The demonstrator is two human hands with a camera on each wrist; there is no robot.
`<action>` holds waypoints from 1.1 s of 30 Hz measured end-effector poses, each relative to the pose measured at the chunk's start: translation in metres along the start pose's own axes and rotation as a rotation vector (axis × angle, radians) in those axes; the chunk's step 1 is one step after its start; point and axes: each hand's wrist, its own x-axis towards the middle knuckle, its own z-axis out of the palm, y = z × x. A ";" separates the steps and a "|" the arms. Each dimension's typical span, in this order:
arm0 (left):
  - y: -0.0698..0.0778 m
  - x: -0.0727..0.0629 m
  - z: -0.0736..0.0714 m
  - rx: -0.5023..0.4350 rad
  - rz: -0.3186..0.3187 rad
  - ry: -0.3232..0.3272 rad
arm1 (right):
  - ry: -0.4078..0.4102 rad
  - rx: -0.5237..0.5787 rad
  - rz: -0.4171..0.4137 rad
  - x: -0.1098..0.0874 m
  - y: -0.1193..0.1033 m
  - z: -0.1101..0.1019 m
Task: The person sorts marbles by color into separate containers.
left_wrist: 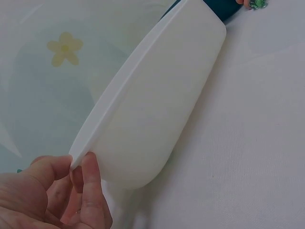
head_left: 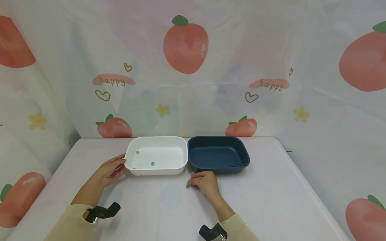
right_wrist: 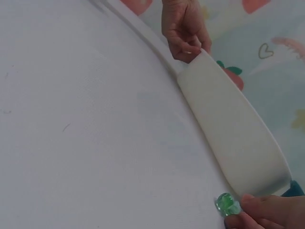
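My left hand (head_left: pixel 112 170) pinches the left rim of a white plastic basin (head_left: pixel 159 171) between thumb and fingers, as the left wrist view shows closely. Inside that basin lie a few green glass marbles (head_left: pixel 152 163). In front of a dark blue basin (head_left: pixel 211 155), my right hand (head_left: pixel 206 182) pinches clear green glass marbles (right_wrist: pixel 226 204) at its fingertips, low over the table. The right palm is hidden in the head view. Small blue marbles (head_left: pixel 235 166) sit at the blue basin's front right corner.
Both basins stand side by side near the back edge of a table (head_left: pixel 144 207) covered in white cloth. Behind it hangs a printed fruit backdrop (head_left: pixel 193 100). Each wrist carries a black camera mount (head_left: pixel 104 211).
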 end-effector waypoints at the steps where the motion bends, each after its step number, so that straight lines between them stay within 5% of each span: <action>1: 0.000 0.000 0.000 0.001 0.000 0.000 | 0.002 -0.007 -0.006 0.000 0.001 0.001; 18: 0.001 -0.001 -0.001 -0.011 0.003 -0.019 | -0.007 -0.016 -0.010 0.000 0.002 0.001; 33: 0.000 0.001 -0.002 0.004 -0.006 -0.013 | -0.047 0.114 0.086 0.000 -0.002 -0.005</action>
